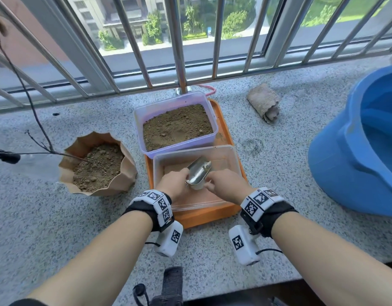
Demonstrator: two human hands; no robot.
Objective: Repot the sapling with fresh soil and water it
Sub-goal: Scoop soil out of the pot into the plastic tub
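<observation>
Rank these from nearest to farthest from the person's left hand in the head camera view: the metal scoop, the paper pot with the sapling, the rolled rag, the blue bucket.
From the left hand:
1. Metal scoop, held right at the hand, over the clear tub.
2. Paper pot, off to the left.
3. Rolled rag, far back on the right, near the railing.
4. Blue bucket, at the far right edge.

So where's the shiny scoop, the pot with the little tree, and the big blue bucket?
Metal scoop [199, 172]: head view, on its shiny bowl.
Paper pot [122, 181]: head view, on its brown crinkled outer wall.
Blue bucket [336, 164]: head view, on its outer side wall.
</observation>
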